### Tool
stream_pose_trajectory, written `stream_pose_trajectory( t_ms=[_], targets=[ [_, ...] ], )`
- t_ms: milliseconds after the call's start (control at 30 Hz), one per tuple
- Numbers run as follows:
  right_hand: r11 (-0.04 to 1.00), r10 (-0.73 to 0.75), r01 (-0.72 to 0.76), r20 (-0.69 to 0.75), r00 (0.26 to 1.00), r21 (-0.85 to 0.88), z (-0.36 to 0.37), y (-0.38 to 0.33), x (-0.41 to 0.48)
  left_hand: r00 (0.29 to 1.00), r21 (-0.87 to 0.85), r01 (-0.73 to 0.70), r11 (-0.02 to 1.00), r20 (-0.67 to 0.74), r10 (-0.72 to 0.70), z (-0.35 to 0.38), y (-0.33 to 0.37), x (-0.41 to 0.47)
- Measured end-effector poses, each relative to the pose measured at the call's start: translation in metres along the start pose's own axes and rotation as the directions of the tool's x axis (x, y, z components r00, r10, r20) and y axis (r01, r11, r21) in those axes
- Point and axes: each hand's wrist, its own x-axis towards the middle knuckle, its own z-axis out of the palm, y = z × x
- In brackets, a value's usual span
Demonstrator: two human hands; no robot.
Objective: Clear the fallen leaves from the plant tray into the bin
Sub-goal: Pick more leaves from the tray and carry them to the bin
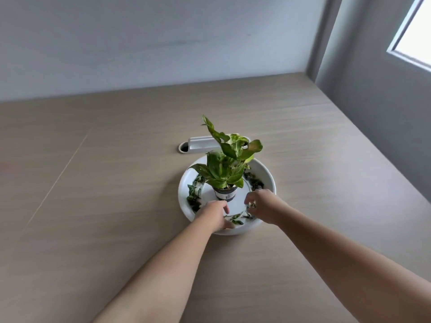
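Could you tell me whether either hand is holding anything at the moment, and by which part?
The right hand pinches a small fallen leaf at its fingertips; which part cannot be told. The left hand seems empty, reaching toward leaves in the tray.

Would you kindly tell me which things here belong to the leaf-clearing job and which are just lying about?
Part of the job:
- fallen leaves
- white tray
- left hand
- right hand

Just there:
- potted plant, standing in the tray
- grey cable port behind it
- table

No bin is in view.

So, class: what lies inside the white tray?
Inside the white tray: a potted plant and fallen leaves. The left hand and right hand cover some near-side leaves.
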Motion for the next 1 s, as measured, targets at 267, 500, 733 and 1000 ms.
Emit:
stream_pose_trajectory(
  t_ms=[267,500,733,1000],
  targets=[
    [0.976,0.003,0.008,0.051,0.999,-0.218,0.015,0.004,0.025,0.98,0.154,-0.163,0.974,-0.086,0.178,0.025,0.013,0.02],
    [0.974,0.008,-0.001,0.033,0.999,-0.225,0.026,-0.001,0.029,0.995,-0.071,-0.1,0.992,-0.014,0.1,0.025,0.013,0.022],
    [0.99,0.048,-0.039,0.062,0.997,-0.132,0.026,0.0,0.03,0.994,-0.168,-0.111,0.979,-0.031,0.107,0.015,-0.002,0.019],
    [0.97,0.152,-0.139,-0.051,0.987,0.201,0.002,-0.002,0.026,0.996,-0.802,0.036,0.596,-0.016,-0.082,-0.02,-0.03,0.008]
  ],
)
